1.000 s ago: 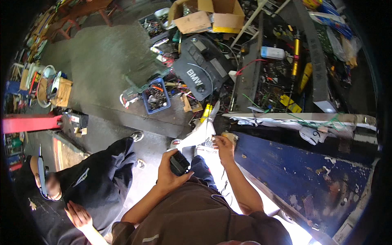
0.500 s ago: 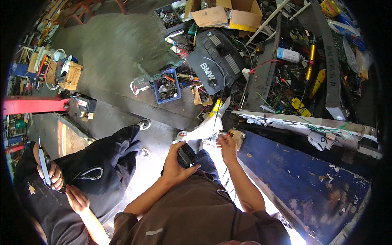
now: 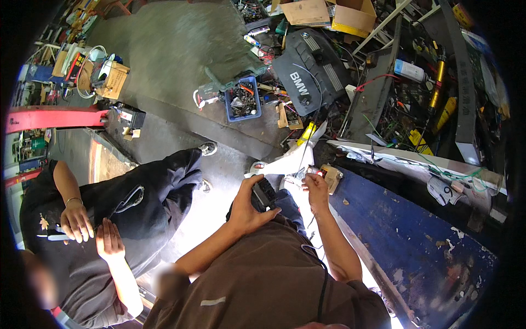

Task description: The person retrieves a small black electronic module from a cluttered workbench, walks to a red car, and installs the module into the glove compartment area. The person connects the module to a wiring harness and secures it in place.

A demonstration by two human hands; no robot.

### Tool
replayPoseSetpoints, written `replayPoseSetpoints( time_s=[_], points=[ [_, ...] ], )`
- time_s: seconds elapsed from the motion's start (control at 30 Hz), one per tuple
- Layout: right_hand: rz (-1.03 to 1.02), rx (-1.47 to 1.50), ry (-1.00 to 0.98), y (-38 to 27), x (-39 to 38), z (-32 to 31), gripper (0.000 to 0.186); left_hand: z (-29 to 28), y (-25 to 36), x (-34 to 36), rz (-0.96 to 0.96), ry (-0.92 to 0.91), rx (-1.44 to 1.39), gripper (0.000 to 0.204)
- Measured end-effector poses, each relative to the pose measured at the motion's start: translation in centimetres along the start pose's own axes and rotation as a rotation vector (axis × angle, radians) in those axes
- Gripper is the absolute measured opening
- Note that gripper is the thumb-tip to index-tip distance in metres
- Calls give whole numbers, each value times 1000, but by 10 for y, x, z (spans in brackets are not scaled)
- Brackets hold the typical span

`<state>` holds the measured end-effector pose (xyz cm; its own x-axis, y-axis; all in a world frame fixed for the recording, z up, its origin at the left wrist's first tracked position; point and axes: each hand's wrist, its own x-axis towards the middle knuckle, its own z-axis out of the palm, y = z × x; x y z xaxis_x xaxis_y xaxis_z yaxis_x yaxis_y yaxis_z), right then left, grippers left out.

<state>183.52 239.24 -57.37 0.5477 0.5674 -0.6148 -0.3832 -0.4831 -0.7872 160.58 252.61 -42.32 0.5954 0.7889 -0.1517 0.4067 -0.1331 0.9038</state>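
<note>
A black boxy plastic part (image 3: 264, 194) with a ribbed side is gripped in my left hand (image 3: 244, 213), fingers behind it and thumb along its lower edge. To its right, my right hand (image 3: 316, 193) is raised with thumb and fingertips pinched together. Whatever sits between those fingertips is too small to make out. Close beside that hand is a small tan box-like piece (image 3: 332, 178) at the corner of a blue worn panel (image 3: 405, 230). A dark cable (image 3: 324, 285) runs down over my brown shirt.
At left, a co-worker in black (image 3: 137, 192) has both hands near a slim grey tool (image 3: 56, 237). Ahead lie a blue crate of small parts (image 3: 257, 113), a black engine cover (image 3: 298, 71) and cardboard boxes (image 3: 353, 19). A red beam (image 3: 55, 119) juts in from the left.
The view has shifted, so the surroundings sit farther right. My left hand still grips the black part; my right hand stays pinched. The co-worker's upper hand has moved down, and the slim tool now lies level.
</note>
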Motion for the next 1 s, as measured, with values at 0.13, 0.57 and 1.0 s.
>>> replayPoseSetpoints(
  time_s=[0.13,0.57,1.0],
  points=[
    [-25,-19,-21,1,0,-3,26,4,2,-5,-34,7,-12,98],
    [-18,-70,-42,7,-5,-19,28,15,2,-23,-3,33,-12,96],
    [-53,-73,-41,12,-17,-36,32,35,13,-35,-51,-27,1,98]
  ],
)
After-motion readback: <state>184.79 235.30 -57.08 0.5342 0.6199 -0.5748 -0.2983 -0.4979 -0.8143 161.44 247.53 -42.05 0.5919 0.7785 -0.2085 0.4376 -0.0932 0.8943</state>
